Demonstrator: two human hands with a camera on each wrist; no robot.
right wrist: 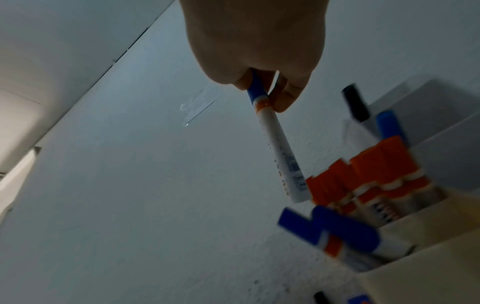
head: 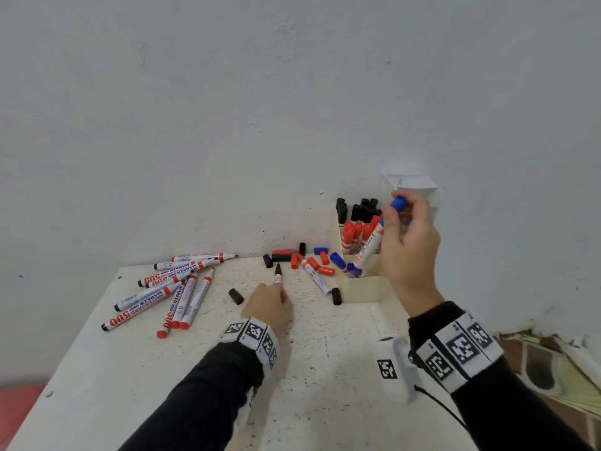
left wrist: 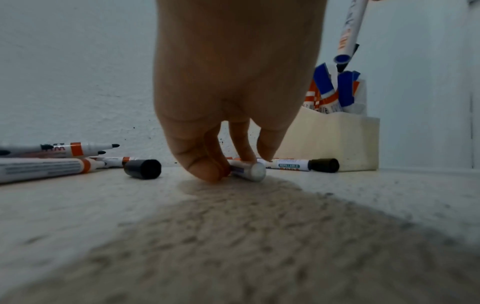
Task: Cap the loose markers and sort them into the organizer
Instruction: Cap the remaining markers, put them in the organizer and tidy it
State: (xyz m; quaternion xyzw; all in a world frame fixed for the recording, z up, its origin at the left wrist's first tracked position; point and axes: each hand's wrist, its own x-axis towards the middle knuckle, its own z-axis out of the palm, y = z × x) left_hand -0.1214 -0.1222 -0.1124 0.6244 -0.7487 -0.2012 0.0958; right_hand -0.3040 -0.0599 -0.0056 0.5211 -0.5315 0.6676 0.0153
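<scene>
Head view: right hand (head: 410,242) clamped on capped blue marker (head: 370,249) — long axis tilted, tail toward seven o'clock, just above organizer (head: 367,289) — left hand (head: 268,304) pinching uncapped black marker (head: 278,275).

A white speckled table (head: 325,369) is seen beneath the fingers, a pale wall (head: 260,109) beyond them, and red flooring (head: 16,405) lower left.

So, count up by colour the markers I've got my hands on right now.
Black: 1, the uncapped black marker pinched by the left hand, lying on the table.
Blue: 1, the capped blue marker held by the right hand over the organizer.
Red: 0.
Total: 2.
</scene>
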